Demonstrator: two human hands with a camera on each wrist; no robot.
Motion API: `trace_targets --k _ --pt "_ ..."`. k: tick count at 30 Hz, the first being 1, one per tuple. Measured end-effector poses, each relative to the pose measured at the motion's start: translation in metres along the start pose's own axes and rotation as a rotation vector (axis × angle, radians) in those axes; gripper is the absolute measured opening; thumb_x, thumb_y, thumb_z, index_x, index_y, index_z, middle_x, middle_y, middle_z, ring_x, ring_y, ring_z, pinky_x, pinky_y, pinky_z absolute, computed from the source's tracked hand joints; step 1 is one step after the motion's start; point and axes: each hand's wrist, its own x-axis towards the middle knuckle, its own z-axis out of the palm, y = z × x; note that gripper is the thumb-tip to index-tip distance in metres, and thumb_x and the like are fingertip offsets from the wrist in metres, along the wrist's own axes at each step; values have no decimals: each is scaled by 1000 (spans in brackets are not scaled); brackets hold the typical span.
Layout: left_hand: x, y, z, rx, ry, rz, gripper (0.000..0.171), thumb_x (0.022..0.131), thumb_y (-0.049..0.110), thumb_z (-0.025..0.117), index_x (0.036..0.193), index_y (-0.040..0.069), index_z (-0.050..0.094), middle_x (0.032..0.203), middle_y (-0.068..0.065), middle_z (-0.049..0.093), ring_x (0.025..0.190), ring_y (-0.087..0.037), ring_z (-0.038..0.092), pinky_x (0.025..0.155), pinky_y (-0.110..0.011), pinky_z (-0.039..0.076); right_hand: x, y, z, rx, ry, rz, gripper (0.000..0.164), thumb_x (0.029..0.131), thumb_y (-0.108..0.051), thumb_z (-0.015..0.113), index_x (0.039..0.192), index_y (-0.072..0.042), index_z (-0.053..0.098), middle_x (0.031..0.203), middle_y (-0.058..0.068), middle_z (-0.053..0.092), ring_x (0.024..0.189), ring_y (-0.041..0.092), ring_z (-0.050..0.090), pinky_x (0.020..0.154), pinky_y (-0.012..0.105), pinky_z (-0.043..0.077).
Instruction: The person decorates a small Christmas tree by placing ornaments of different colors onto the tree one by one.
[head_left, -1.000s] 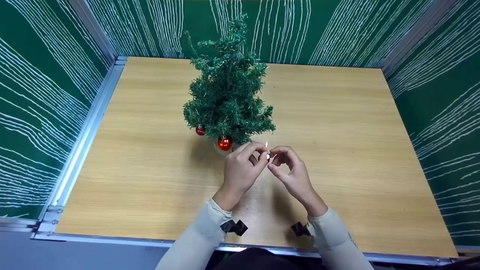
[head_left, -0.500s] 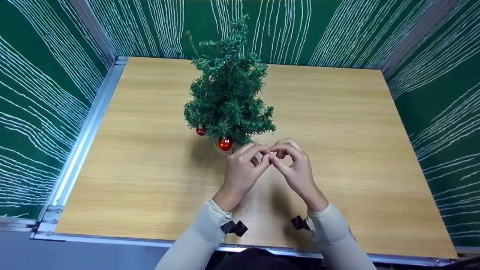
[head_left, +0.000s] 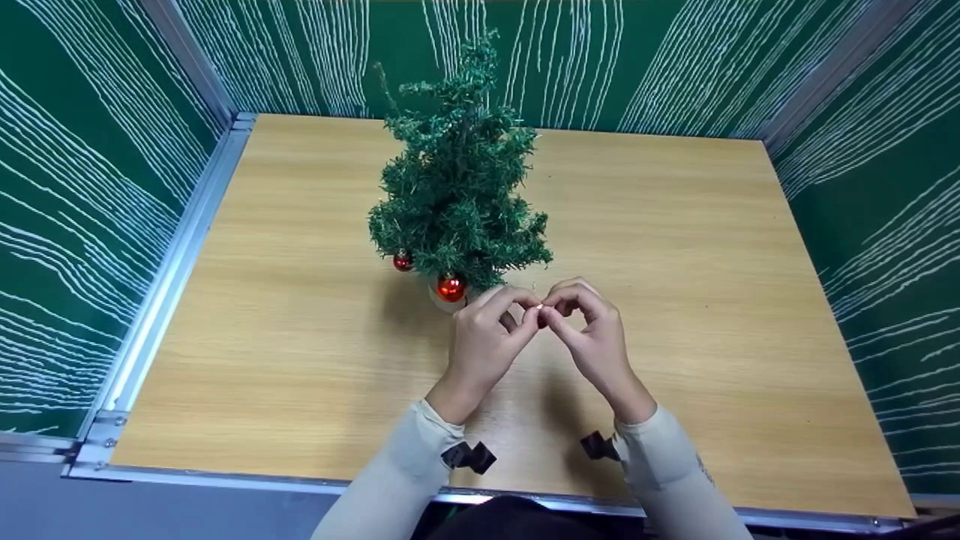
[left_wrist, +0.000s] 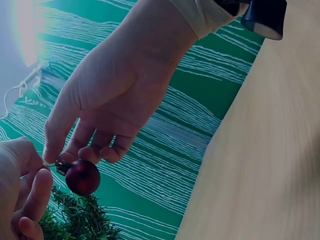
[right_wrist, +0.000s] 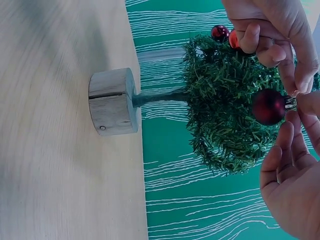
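Note:
A dark red Christmas bauble with a metal cap hangs between both hands. My left hand pinches the thin hanging loop by the cap with thumb and forefinger. From the other side, my right hand pinches at the same spot, fingertips meeting the left ones. The right wrist view shows the bauble below the joined fingertips, its cap partly covered. Just beyond the hands stands a small artificial Christmas tree. On its lower front branches hang a shiny orange-red bauble and a smaller red bauble.
The tree stands on a round pale wooden base, mostly hidden in the head view. Under everything is a light wood table with a metal rail on its left. Green panels with white wavy lines enclose the sides and back.
The right hand's thumb and forefinger have closed in from slightly apart to meet the left fingertips. The pale loop that stood above the left fingers is now mostly covered. The tree stays put.

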Motion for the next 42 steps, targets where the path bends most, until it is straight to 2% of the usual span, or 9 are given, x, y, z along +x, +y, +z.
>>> trace_targets --k 5,11,14,19,25,31,36,42 --pt "2 1 0 -15 19 -9 8 83 6 70 88 11 69 82 1 69 55 -2 59 55 -12 49 0 17 -2 25 -1 33 9 84 11 69 87 3 66 85 10 64 74 9 55 72 23 45" --pt "6 3 -1 18 29 -20 8 83 7 70 89 12 69 83 3 68 54 -1 58 55 -11 47 3 22 -4 41 -13 8 6 86 4 69 88 -2 68 84 7 66 75 12 57 73 24 45" --pt "11 5 0 33 33 -20 9 83 7 70 90 12 69 84 3 68 55 -2 59 55 -13 48 7 22 -4 41 -1 6 5 87 5 69 88 0 67 84 3 66 75 12 57 73 23 46" --pt "22 9 1 68 38 -10 8 84 7 69 91 11 69 85 3 69 56 -5 60 54 -17 51 16 18 -5 29 34 26 5 87 7 68 89 9 64 85 -4 65 75 8 55 71 21 44" --pt "32 15 6 232 76 17 6 87 11 68 92 14 68 85 4 68 58 -6 58 51 -15 46 31 -2 -5 30 50 24 7 89 6 65 88 13 62 83 -7 63 74 7 53 70 20 44" --pt "41 17 14 424 136 72 4 91 14 65 92 14 69 88 4 70 62 -7 62 47 -20 48 41 2 -4 -6 105 78 6 91 4 64 90 10 63 82 -8 62 73 7 53 70 20 43" --pt "45 15 21 530 190 107 8 92 18 65 93 15 72 91 5 73 61 -7 66 46 -21 49 47 1 0 -19 119 78 8 92 3 63 91 11 63 84 -3 63 73 7 53 69 20 43" --pt "49 11 25 615 246 113 10 92 21 66 94 16 74 92 6 74 58 -8 67 46 -21 49 55 -1 3 -58 115 83 10 92 2 63 90 12 63 83 6 64 70 5 53 66 20 43"
